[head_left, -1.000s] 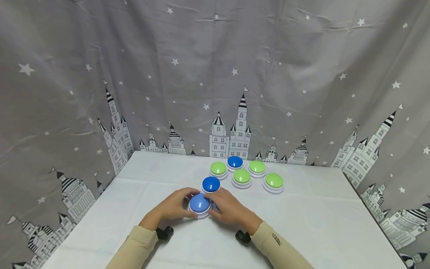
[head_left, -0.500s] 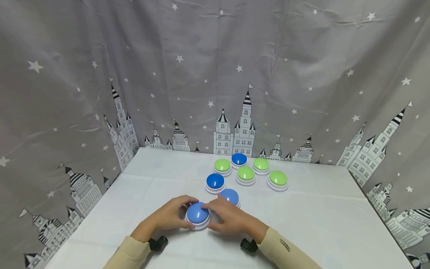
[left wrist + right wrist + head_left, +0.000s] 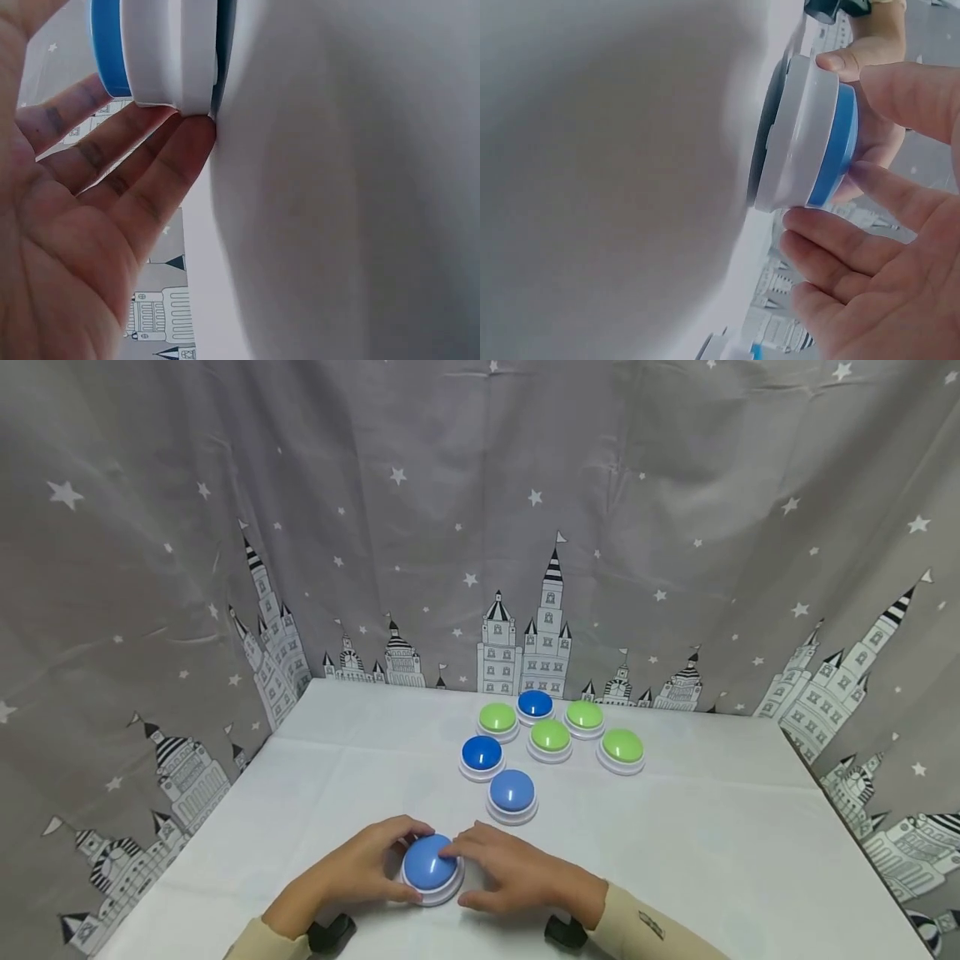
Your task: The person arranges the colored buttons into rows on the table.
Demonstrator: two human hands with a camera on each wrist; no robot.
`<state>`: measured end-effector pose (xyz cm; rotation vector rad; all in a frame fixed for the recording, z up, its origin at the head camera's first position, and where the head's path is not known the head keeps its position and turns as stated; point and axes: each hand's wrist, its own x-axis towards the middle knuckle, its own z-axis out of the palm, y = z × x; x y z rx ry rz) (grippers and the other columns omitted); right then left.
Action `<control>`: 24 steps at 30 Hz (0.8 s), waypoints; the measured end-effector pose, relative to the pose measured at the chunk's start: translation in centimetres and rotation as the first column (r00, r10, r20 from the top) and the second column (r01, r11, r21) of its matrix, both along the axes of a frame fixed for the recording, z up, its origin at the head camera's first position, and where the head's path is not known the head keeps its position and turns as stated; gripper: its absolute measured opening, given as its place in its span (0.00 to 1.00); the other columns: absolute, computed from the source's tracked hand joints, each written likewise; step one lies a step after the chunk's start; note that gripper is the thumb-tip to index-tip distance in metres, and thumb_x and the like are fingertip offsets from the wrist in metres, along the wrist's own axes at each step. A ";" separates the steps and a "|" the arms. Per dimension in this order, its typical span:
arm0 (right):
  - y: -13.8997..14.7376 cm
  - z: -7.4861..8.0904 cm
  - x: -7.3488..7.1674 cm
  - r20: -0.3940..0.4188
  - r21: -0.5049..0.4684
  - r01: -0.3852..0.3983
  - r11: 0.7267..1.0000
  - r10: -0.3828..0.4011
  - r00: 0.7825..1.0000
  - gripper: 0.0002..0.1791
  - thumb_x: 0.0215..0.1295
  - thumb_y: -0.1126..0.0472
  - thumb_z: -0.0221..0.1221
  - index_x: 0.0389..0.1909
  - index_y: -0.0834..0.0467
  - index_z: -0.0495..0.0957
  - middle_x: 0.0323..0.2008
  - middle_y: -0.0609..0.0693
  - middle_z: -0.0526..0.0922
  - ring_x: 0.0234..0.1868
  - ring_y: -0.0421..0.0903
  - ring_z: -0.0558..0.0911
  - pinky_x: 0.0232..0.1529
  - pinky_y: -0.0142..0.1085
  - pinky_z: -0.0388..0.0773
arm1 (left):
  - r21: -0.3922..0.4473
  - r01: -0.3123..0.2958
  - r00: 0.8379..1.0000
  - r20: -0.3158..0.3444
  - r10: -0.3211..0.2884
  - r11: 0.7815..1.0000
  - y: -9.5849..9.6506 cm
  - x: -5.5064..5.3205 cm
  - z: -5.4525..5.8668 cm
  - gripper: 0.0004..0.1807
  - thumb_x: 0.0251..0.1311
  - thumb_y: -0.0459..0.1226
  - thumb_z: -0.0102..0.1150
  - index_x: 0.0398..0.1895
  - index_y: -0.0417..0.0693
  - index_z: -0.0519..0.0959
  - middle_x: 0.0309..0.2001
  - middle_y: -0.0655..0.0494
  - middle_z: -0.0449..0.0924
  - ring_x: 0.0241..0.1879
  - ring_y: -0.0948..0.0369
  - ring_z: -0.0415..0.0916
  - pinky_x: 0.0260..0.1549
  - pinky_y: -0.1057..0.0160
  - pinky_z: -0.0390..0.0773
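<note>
A push button with a light blue dome and white base (image 3: pixel 428 862) is at the table's near side, between both hands. My left hand (image 3: pixel 360 866) grips its left side, thumb at the near rim and fingers round the far side. In the left wrist view, fingertips (image 3: pixel 196 135) meet the white base, whose dark underside shows close by the table. My right hand (image 3: pixel 517 870) has its index fingertip on the blue dome (image 3: pixel 836 146). Its thumb stands apart from the base, while its other fingers extend loosely at the rim.
A second light blue button (image 3: pixel 512 792) stands just beyond the hands. Behind it are a dark blue button (image 3: pixel 482 753), another dark blue button (image 3: pixel 535 703) and several green buttons (image 3: pixel 551 737). A grey castle-print curtain (image 3: pixel 480 527) borders the white table (image 3: pixel 360 768).
Both hands have brought the light blue button nearer the person and slightly left, away from the others. The second light blue button has come into full view. My right thumb has loosened from the base.
</note>
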<state>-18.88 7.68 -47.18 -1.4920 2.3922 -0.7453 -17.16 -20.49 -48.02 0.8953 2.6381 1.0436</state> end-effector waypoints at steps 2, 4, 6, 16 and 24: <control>0.0 0.1 0.2 -0.004 0.004 -0.017 1.000 0.017 1.000 0.31 0.68 0.44 0.60 0.70 0.44 0.66 0.63 0.41 0.70 0.63 0.35 0.67 0.64 0.34 0.68 | 0.012 0.005 1.000 -0.003 -0.005 1.000 -0.1 0.4 0.1 0.42 0.43 0.56 0.77 0.62 0.56 0.72 0.53 0.70 0.75 0.50 0.67 0.74 0.53 0.61 0.77; 0.0 0.3 0.4 -0.017 0.005 -0.032 0.999 0.032 0.999 0.31 0.68 0.44 0.60 0.70 0.45 0.66 0.63 0.41 0.70 0.63 0.35 0.67 0.65 0.34 0.67 | 0.022 0.009 1.000 -0.005 -0.009 1.000 -0.2 0.6 0.1 0.42 0.43 0.56 0.77 0.62 0.56 0.71 0.53 0.70 0.76 0.50 0.67 0.74 0.53 0.61 0.77; 0.0 0.4 0.7 -0.032 0.004 -0.041 0.999 0.041 0.999 0.31 0.68 0.44 0.60 0.70 0.46 0.66 0.64 0.42 0.70 0.63 0.36 0.67 0.65 0.34 0.67 | 0.025 0.011 1.000 -0.006 -0.011 1.000 -0.3 0.8 0.1 0.42 0.42 0.56 0.78 0.62 0.57 0.71 0.53 0.70 0.76 0.50 0.66 0.74 0.53 0.61 0.77; 0.3 0.8 0.6 0.017 0.023 0.003 1.000 -0.004 1.000 0.30 0.70 0.46 0.58 0.70 0.47 0.66 0.64 0.41 0.71 0.64 0.36 0.68 0.65 0.36 0.67 | -0.014 0.024 0.996 0.086 -0.022 1.000 0.3 0.5 0.7 0.47 0.41 0.60 0.76 0.66 0.56 0.68 0.57 0.68 0.73 0.54 0.65 0.71 0.57 0.56 0.74; 1.9 2.0 -2.6 -0.008 -0.094 0.261 0.961 -0.263 0.965 0.21 0.71 0.53 0.58 0.62 0.53 0.74 0.59 0.44 0.77 0.61 0.43 0.74 0.61 0.44 0.73 | 0.033 0.086 0.993 0.080 -0.088 0.996 3.8 -4.4 3.4 0.36 0.64 0.55 0.60 0.68 0.45 0.67 0.60 0.49 0.74 0.56 0.52 0.73 0.55 0.47 0.74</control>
